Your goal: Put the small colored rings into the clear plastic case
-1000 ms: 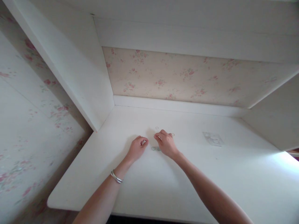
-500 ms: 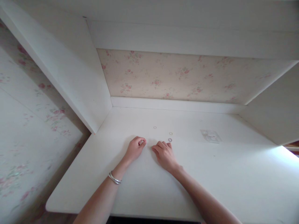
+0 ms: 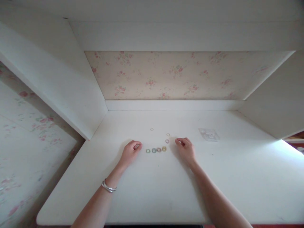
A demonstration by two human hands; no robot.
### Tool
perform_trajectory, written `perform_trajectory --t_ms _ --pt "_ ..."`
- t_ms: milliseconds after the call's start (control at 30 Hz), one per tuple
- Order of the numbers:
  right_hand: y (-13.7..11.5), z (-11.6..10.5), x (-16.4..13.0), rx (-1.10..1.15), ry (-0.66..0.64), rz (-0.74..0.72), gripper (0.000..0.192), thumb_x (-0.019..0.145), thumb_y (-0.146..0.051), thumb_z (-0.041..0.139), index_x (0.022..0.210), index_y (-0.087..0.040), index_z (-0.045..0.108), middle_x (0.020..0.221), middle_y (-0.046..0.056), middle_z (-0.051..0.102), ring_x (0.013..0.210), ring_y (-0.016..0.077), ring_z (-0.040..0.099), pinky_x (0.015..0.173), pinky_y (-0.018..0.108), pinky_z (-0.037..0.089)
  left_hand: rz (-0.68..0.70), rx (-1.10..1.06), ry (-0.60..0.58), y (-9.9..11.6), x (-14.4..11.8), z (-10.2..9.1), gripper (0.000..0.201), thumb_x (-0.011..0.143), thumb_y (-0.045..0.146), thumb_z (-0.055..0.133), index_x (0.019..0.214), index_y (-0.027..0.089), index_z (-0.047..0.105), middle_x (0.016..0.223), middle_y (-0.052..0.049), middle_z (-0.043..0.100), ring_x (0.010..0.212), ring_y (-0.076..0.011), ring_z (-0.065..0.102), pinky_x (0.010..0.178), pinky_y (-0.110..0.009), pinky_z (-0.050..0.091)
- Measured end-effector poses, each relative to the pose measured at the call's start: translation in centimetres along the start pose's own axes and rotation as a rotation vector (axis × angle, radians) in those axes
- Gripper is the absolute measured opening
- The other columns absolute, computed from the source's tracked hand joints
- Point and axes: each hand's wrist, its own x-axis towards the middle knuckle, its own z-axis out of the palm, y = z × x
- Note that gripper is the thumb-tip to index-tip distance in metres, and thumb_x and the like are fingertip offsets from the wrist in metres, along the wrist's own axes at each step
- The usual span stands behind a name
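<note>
White desk (image 3: 152, 190), row of small coloured rings (image 3: 156, 149) at centre frame, left hand (image 3: 130, 152) curled, perhaps pinching something, right hand (image 3: 185, 148) loosely curled beside them, clear packet (image 3: 209, 134) right of centre.

Soft, even daylight fills the white alcove, with a blown-out glare patch on the counter (image 3: 280, 148) at the right edge (light enters from that side). Shadows are faint, pooling just beside each hand. The wide lens bends the side walls outward, the left-edge wallpaper (image 3: 28, 133) looks smeared, and the overall picture is slightly hazy.
</note>
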Motion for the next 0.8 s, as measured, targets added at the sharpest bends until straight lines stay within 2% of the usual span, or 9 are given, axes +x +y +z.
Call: perform_trajectory --t_ms 167,267,433,633,800 --pt "-0.3 0.1 -0.6 -0.173 -0.179 -0.104 0.030 0.088 -0.036 0.044 0.107 -0.025 0.065 0.093 0.004 0.058 0.076 0.0143 0.056 0.072 0.028 0.040 -0.002 0.035 -0.005 0.2 0.0 0.3 0.024 0.083 0.037 0.050 0.086 0.019 0.065 0.078 -0.001 0.059 0.065 -0.0128 0.050 0.063 -0.025 0.040" --pt "-0.9 -0.1 -0.9 -0.309 -0.250 -0.158 0.029 0.090 -0.032 0.045 0.114 -0.032 0.061 0.096 0.002 0.057 0.080 0.0137 0.056 0.077 0.028 0.036 -0.002 0.056 0.007 0.3 0.0 0.5 0.024 0.083 0.037 0.050 0.086 0.019 0.066 0.077 -0.001 0.059 0.065 -0.0126 0.050 0.062 -0.024 0.040" --pt "-1.1 -0.4 -1.1 -0.383 -0.280 -0.215 0.028 0.091 -0.031 0.045 0.113 -0.037 0.061 0.094 0.001 0.055 0.080 0.0130 0.055 0.078 0.030 0.032 -0.019 0.107 0.031 0.5 -0.1 0.7 0.024 0.083 0.037 0.050 0.085 0.019 0.066 0.069 0.002 0.055 0.061 -0.0116 0.047 0.060 -0.023 0.039" --pt "-1.2 -0.5 -1.2 -0.383 -0.287 -0.223 0.026 0.093 -0.034 0.042 0.102 -0.031 0.067 0.095 0.002 0.055 0.081 0.0126 0.055 0.077 0.029 0.032 -0.001 0.111 0.042 0.6 -0.2 0.8 0.025 0.083 0.038 0.050 0.086 0.019 0.066 0.068 0.002 0.051 0.061 -0.0115 0.046 0.060 -0.023 0.038" --pt "-1.2 -0.4 -1.3 -0.372 -0.291 -0.258 0.027 0.094 -0.031 0.040 0.100 -0.028 0.067 0.094 0.002 0.057 0.079 0.0126 0.056 0.076 0.028 0.035 -0.003 0.106 0.033 0.6 -0.4 0.7 0.025 0.084 0.038 0.050 0.087 0.019 0.066 0.070 0.001 0.052 0.063 -0.0120 0.046 0.060 -0.024 0.038"
